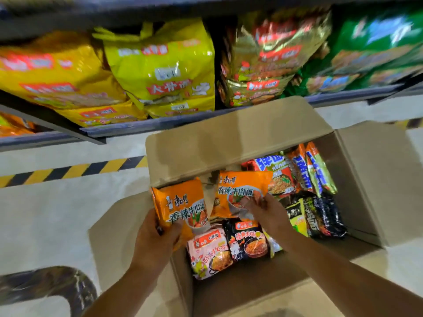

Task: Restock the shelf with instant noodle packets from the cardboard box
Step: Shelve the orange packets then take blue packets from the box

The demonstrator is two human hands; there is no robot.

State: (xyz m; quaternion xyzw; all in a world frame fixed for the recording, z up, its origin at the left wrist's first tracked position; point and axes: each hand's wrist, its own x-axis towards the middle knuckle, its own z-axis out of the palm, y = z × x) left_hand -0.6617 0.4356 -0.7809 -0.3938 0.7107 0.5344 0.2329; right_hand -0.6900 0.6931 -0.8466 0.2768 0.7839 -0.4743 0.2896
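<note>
An open cardboard box [229, 143] stands on the floor below the shelf [146, 124]. My left hand [158, 239] grips an orange noodle packet [180, 202] at the box's left side, lifted above the rim. My right hand [267, 213] pinches the lower edge of a second orange packet [240, 191] in the middle of the box. Under them lie a pink packet [210, 252] and a black packet [247, 241]. Blue-and-orange packets [297, 172] and black-and-yellow ones [320, 216] stand on edge at the right.
The shelf holds large yellow multipacks [160, 65], gold-red ones [267, 58] and green ones [375, 49]. A yellow-black hazard stripe [73, 170] runs along the pale floor. A dark shiny object [45, 287] sits at the bottom left. The box flaps [370, 175] spread outward.
</note>
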